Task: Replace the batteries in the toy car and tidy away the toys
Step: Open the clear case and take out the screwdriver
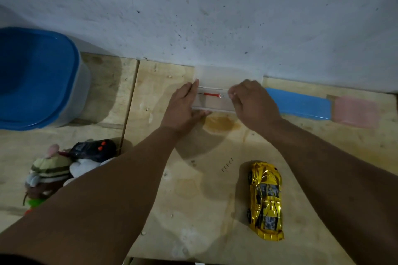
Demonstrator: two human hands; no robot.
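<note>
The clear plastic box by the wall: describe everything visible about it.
The clear plastic box is a shallow, see-through rectangular case lying flat on the plywood table, its far side against the wall. Its lid appears raised. Inside lies a thin red-handled tool. The left hand rests on its left end; the right hand touches its right end.

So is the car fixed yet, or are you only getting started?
Only starting. Nothing looks done: the gold toy car lies untouched on the wooden table. Right now the left hand and right hand are at the clear box with the red-handled tool. Batteries and tidying the soft toys come later.
</note>
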